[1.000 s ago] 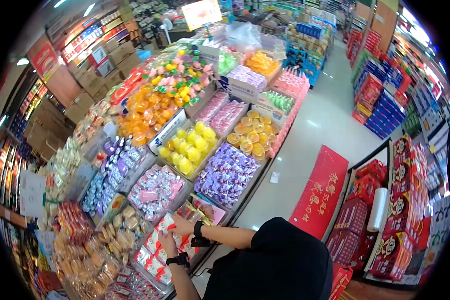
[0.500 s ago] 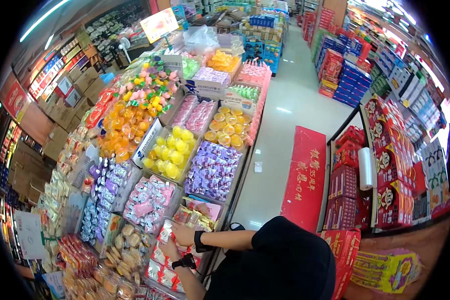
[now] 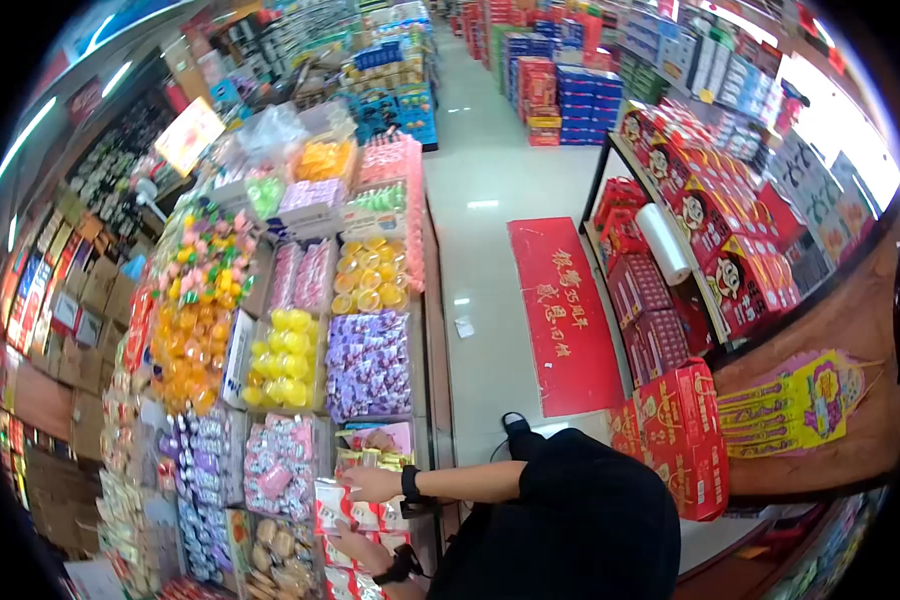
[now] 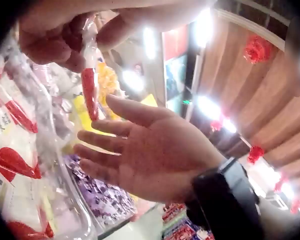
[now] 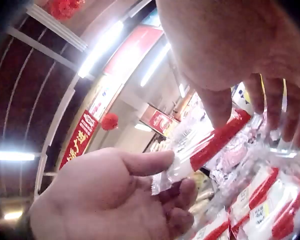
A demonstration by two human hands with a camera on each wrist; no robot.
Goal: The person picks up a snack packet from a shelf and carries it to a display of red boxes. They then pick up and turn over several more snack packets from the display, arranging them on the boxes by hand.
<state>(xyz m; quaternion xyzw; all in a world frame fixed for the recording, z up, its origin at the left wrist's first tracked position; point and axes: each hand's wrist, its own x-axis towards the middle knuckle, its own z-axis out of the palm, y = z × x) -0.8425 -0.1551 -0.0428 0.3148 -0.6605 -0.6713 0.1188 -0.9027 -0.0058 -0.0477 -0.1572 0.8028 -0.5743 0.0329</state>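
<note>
Between the two hands is a white packet with a red end (image 3: pixel 332 498) (image 4: pixel 90 85) (image 5: pixel 205 150). The left hand (image 3: pixel 362 550) (image 4: pixel 110 25) (image 5: pixel 115 195) pinches its clear end between thumb and curled fingers. Beside the red end, the right hand (image 3: pixel 375 485) (image 4: pixel 160 155) (image 5: pixel 240 45) has its fingers extended, palm showing in the left wrist view; its thumb lies close to or against the packet in the right wrist view. More red and white packets (image 3: pixel 342 585) (image 4: pixel 12 165) (image 5: pixel 285 205) fill the bin under the hands.
Around that bin are bins of pink packets (image 3: pixel 278 480), purple packets (image 3: pixel 368 365), yellow items (image 3: pixel 282 360) and wrapped biscuits (image 3: pixel 280 560). A red floor mat (image 3: pixel 565 315) lies in the aisle. Red boxes (image 3: pixel 675 440) stand at the right.
The head view has turned, so the bins now appear further left and the right-hand shelves nearer the middle. Both hands remain over the red and white packets, now slightly further apart.
</note>
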